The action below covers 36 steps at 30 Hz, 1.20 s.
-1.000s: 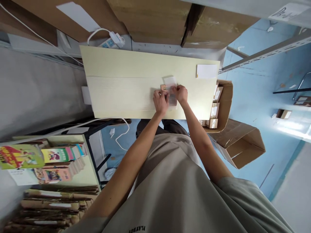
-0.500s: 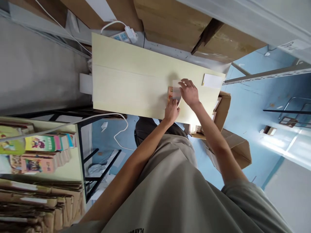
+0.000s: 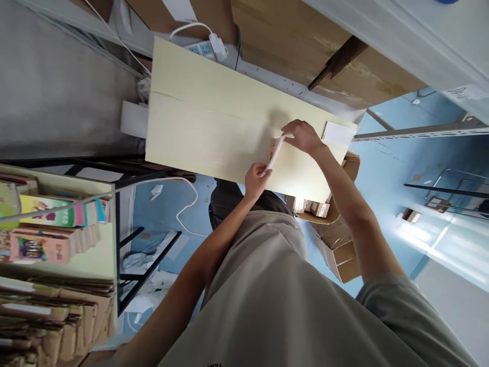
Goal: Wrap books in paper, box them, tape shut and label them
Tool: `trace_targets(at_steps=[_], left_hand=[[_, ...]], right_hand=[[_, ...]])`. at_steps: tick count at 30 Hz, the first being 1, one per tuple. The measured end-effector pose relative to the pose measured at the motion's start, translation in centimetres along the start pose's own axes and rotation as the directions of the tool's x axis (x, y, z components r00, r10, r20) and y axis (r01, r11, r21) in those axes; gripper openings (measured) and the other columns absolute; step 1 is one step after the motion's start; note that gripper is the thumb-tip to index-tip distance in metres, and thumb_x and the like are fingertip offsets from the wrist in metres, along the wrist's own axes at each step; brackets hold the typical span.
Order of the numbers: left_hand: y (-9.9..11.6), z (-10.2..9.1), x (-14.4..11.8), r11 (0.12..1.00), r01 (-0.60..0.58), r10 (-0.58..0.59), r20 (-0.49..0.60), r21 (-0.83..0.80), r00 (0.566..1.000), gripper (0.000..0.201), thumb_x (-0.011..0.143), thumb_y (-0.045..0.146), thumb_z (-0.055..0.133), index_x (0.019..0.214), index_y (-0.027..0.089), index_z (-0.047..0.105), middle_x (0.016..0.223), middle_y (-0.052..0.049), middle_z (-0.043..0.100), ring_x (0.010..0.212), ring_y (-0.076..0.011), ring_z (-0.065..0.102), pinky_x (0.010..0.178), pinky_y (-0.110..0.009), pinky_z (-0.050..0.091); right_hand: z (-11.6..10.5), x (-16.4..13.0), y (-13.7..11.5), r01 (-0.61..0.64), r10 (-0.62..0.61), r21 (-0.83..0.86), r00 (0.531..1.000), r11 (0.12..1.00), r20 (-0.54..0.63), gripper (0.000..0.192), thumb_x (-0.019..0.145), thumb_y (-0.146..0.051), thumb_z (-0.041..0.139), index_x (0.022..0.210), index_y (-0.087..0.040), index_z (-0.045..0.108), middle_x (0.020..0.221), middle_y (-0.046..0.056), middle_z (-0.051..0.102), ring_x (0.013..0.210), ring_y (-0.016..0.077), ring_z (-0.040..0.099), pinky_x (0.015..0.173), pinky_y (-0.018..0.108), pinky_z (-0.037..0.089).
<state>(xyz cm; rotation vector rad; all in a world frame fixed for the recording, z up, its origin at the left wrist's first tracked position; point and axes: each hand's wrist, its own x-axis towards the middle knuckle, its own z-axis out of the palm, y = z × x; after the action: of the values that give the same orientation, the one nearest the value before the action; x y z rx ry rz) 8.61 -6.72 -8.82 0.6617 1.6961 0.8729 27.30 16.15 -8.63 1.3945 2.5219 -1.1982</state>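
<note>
Two hands share one thin white packet (image 3: pixel 275 152): my left hand (image 3: pixel 255 181) pinches its near end between thumb and fingers (image 3: pixel 262 168), and my right hand (image 3: pixel 302 136) pinches the far end, fingers closed on it. The packet hangs edge-on just above the pale table (image 3: pixel 198 122), near its right part, and hides most of a small orange-brown thing lying behind it, too covered to name. Just beyond my right hand a white card (image 3: pixel 337 133) lies at the table's far right corner. Past that edge, below the table, an open cardboard box (image 3: pixel 336 224) holds small wrapped boxes. A white power strip (image 3: pixel 206 47) sits at the table's far edge. On my left, a shelf of colourful books (image 3: pixel 57 229) stands well apart.
</note>
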Motion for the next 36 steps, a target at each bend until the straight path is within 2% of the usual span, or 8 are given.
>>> trace_targets(at_steps=[4,8,13,19,22,26,31,36], left_hand=[[-1.6,-1.7,0.4,0.991,0.107,-0.112,-0.067,-0.078,0.991,0.023,0.099,0.040,0.082,0.108,0.022,0.072,0.117,-0.012,0.084,0.109,-0.0265,0.084,0.094,-0.038,0.070],[-2.7,-2.2,1.2,0.984,0.115,-0.136,-0.156,-0.136,0.978,0.032,0.102,0.051,0.077,0.115,0.022,0.073,0.108,-0.008,0.081,0.088,-0.0221,0.081,0.083,-0.036,0.070],[-3.6,-3.6,2.2,0.994,0.102,-0.086,-0.269,0.047,0.959,0.024,0.102,0.042,0.078,0.114,0.024,0.068,0.101,-0.008,0.080,0.079,-0.0229,0.080,0.082,-0.037,0.066],[-3.3,-6.8,3.5,0.903,-0.056,0.116,-0.118,0.427,0.986,0.005,0.099,0.031,0.078,0.099,0.029,0.073,0.080,-0.005,0.074,0.092,-0.0320,0.079,0.097,-0.044,0.061],[-2.2,-8.0,5.4,0.844,-0.153,0.205,-0.045,0.513,0.978,0.014,0.096,0.017,0.074,0.107,0.025,0.074,0.112,-0.014,0.077,0.118,-0.0376,0.074,0.116,-0.054,0.055],[-0.4,-8.1,8.1,0.766,-0.373,0.366,0.123,0.523,0.923,0.041,0.093,0.001,0.069,0.129,0.020,0.071,0.160,-0.021,0.061,0.162,-0.0410,0.048,0.141,-0.059,0.036],[1.1,-7.9,8.6,0.692,-0.434,0.374,0.227,0.577,0.899,0.046,0.090,-0.001,0.067,0.130,0.021,0.077,0.167,-0.021,0.056,0.166,-0.0435,0.045,0.138,-0.062,0.042],[2.8,-8.6,8.5,0.475,-0.410,0.287,0.304,0.779,0.908,0.050,0.097,0.010,0.068,0.144,0.025,0.076,0.165,-0.021,0.058,0.156,-0.0438,0.054,0.123,-0.059,0.056]], right_hand=[[1.5,1.2,-0.7,-0.039,0.041,0.046,0.999,0.998,-0.035,0.019,0.105,-0.035,0.084,0.118,-0.022,0.087,0.137,0.013,0.084,0.131,0.0354,0.074,0.124,0.055,0.055],[5.2,2.6,-1.8,-0.106,0.123,0.124,0.983,0.987,-0.138,0.018,0.109,-0.038,0.079,0.116,-0.022,0.085,0.139,0.013,0.082,0.129,0.0304,0.074,0.121,0.047,0.059],[10.0,3.3,-4.0,-0.271,0.306,0.148,0.893,0.951,-0.330,0.015,0.112,-0.032,0.069,0.112,-0.025,0.082,0.142,0.014,0.075,0.139,0.0317,0.063,0.123,0.052,0.058],[10.8,3.2,-5.9,-0.360,0.387,0.142,0.840,0.922,-0.381,0.031,0.115,-0.024,0.054,0.135,-0.020,0.076,0.152,0.019,0.065,0.148,0.0337,0.058,0.129,0.059,0.054],[10.8,1.9,-7.2,-0.313,0.321,0.090,0.849,0.946,-0.421,0.041,0.114,-0.020,0.047,0.149,-0.019,0.069,0.163,0.021,0.060,0.154,0.0352,0.054,0.132,0.062,0.049],[12.0,-1.4,-9.1,-0.171,0.170,0.018,0.947,0.985,-0.274,0.040,0.112,-0.020,0.052,0.145,-0.022,0.074,0.163,0.018,0.064,0.150,0.0352,0.057,0.131,0.058,0.052],[13.5,-4.3,-10.4,-0.163,0.171,0.058,0.966,0.985,-0.196,0.053,0.108,-0.015,0.054,0.157,-0.023,0.072,0.174,0.013,0.060,0.158,0.0345,0.055,0.134,0.053,0.054],[13.3,-4.2,-11.8,-0.225,0.239,0.091,0.950,0.970,-0.200,0.057,0.102,-0.008,0.062,0.156,-0.021,0.075,0.175,0.018,0.060,0.160,0.0383,0.057,0.132,0.056,0.057]])
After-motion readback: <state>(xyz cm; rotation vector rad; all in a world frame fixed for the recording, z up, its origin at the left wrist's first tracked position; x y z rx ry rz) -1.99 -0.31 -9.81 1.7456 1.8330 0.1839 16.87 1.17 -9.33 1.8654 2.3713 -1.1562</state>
